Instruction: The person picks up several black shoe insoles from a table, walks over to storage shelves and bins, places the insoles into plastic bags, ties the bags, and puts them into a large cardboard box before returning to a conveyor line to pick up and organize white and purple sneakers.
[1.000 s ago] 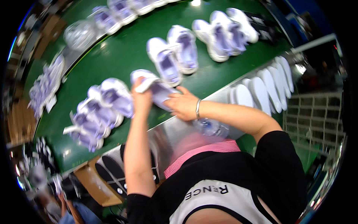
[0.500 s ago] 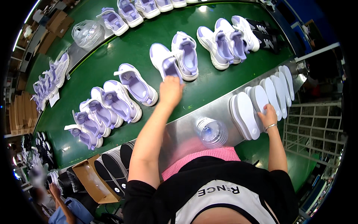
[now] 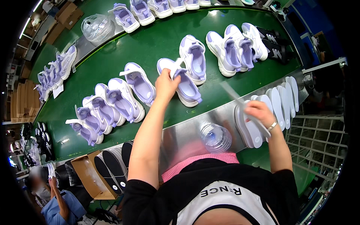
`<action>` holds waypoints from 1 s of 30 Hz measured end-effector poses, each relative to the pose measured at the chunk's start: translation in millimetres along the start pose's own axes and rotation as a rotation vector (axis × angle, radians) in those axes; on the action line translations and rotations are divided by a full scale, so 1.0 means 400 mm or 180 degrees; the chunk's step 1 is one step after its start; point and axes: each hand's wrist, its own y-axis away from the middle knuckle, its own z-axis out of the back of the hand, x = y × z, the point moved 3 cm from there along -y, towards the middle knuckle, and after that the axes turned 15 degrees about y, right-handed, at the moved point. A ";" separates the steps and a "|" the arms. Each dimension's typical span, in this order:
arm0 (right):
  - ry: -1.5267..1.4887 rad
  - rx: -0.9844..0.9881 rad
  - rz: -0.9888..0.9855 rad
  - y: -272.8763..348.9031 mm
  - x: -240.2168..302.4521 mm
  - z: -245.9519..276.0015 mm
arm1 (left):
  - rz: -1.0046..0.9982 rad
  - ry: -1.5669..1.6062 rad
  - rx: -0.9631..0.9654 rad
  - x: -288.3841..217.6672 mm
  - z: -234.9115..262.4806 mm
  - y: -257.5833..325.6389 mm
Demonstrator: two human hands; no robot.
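Observation:
My left hand is closed on the tongue area of a white and lavender shoe on the green table, its opening towards me. Raised off a stack at the right, a pale insole is pinched in my right hand, smeared by motion. Below that hand lie the stacked white insoles, in a row with more insoles along the metal ledge. Just beyond the gripped shoe stands a matching shoe. Nearest on the left is another lavender-lined shoe.
More shoes stand on the green table, left and right. Clear round plastic pieces sit stacked on the metal ledge before me. An open cardboard box is at lower left, near black insoles and another person.
My left hand has shifted its hold to the shoe's tongue, and the shoe has come nearer, apart from its mate. My right hand has lifted an insole from the stack and moved it leftward.

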 end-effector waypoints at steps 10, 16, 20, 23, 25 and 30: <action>0.4541 -0.0056 0.1240 -0.327 0.129 -0.345 | 0.0029 -0.0237 -0.0272 0.020 -0.031 0.081; 0.5242 -0.0383 0.1526 -0.261 0.157 -0.304 | 0.0097 0.0039 -0.0577 0.042 -0.037 0.087; 0.5037 0.0348 0.0681 -0.213 0.157 -0.239 | 0.0103 0.0051 -0.0742 0.045 -0.047 0.092; 0.5334 0.0372 0.1418 -0.214 0.184 -0.282 | 0.0107 -0.0063 -0.0724 0.034 -0.056 0.092; 0.5270 0.0549 0.1509 -0.254 0.193 -0.329 | 0.0093 -0.0114 -0.0732 0.026 -0.060 0.092; 0.4797 0.0401 0.1552 -0.391 0.089 -0.381 | 0.0213 0.0188 -0.0647 0.034 -0.066 0.106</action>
